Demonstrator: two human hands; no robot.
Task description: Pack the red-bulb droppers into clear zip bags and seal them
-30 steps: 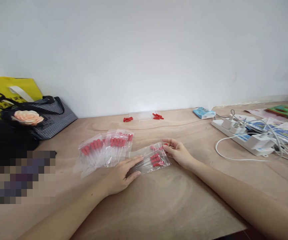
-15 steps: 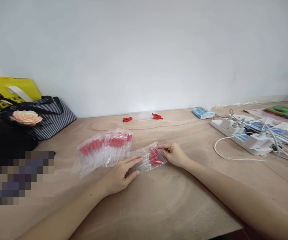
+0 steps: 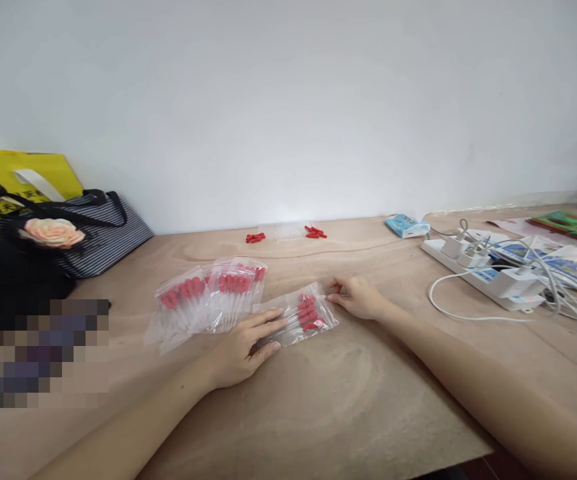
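Note:
A clear plastic zip bag (image 3: 295, 337) lies on the wooden table, with several droppers with red bulbs (image 3: 308, 312) inside. My left hand (image 3: 241, 350) rests flat on the bag's left end, fingers stretched and thumb apart. Just off the bag's upper right end, my right hand (image 3: 355, 298) has its fingers closed in a pinch. A thin pale line runs from those fingertips towards the bag; I cannot make out what it is. Left of this bag, several similar filled bags (image 3: 183, 317) lie overlapped in a fan, their red bulbs pointing up.
By the wall lie two small heaps of red bulbs (image 3: 255, 238) and a row of thin clear tubes (image 3: 291, 232). At right are a blue packet (image 3: 405, 225), a white power strip (image 3: 498, 287) with cables, and printed sheets (image 3: 558, 257). A striped bag (image 3: 103, 233) and yellow bag (image 3: 48, 170) stand left.
My right hand has moved a little right and up, off the end of the bag, uncovering its edge. My left hand has stayed on the bag.

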